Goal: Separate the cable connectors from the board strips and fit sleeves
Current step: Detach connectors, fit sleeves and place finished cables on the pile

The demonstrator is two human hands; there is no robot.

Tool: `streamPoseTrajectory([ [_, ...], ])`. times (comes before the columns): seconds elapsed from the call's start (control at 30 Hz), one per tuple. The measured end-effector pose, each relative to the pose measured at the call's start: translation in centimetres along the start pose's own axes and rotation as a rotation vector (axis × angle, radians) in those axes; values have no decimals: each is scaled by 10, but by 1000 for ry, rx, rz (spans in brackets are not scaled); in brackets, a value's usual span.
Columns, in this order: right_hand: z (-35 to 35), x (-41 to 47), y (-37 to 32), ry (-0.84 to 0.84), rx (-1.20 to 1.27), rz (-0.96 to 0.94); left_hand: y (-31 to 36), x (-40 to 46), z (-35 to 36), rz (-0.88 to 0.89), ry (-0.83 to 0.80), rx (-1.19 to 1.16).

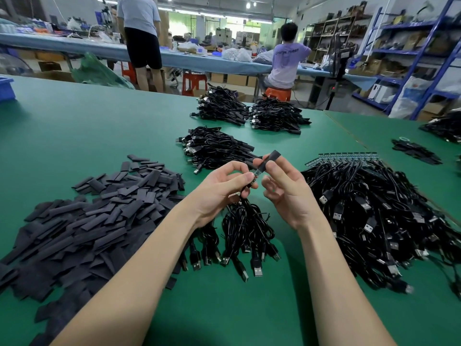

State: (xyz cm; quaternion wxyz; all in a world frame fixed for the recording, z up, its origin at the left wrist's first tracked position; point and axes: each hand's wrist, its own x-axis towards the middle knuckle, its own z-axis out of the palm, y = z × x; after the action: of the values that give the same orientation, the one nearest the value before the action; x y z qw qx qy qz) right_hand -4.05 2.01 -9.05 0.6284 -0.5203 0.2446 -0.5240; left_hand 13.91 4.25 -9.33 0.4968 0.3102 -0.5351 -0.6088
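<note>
Above the green table (pixel 99 126), my left hand (pixel 222 186) grips a bunch of black USB cables (pixel 247 226) whose plugs hang down toward me. Its thumb and forefinger pinch one small connector board (pixel 256 174) at the top of the bunch. My right hand (pixel 284 183) pinches a black sleeve (pixel 270 158), which sits partly over that board's end. A large heap of flat black sleeves (pixel 94 211) lies on the left. On the right lies a pile of cables (pixel 374 208) still joined to green board strips (pixel 346 156).
Three stacks of sleeved cables (pixel 214 148) (pixel 219 106) (pixel 277 116) lie farther back on the table. A few more sleeves (pixel 414 151) and cables lie at the far right. A blue bin (pixel 6 88) stands at the left edge. Two people are at a bench behind.
</note>
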Motion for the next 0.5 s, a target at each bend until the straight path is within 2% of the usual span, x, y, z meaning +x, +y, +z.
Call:
streamPoseTrajectory([
  [0.07, -2, -1, -2, -37, 4, 24, 2, -1, -1, -8, -16, 29],
  [0.17, -8, -1, -9, -51, -119, 72, 4, -1, -3, -6, -14, 61],
  [0.27, -10, -2, -10, -68, -91, 72, 4, 1, 0, 2, -7, 22],
  [0.37, -8, -1, -7, -25, -70, 77, 3, 3, 5, 9, 53, 52],
  [0.5, -10, 0, -7, 118, -128, 64, 3, 4, 3, 44, 148, 232],
])
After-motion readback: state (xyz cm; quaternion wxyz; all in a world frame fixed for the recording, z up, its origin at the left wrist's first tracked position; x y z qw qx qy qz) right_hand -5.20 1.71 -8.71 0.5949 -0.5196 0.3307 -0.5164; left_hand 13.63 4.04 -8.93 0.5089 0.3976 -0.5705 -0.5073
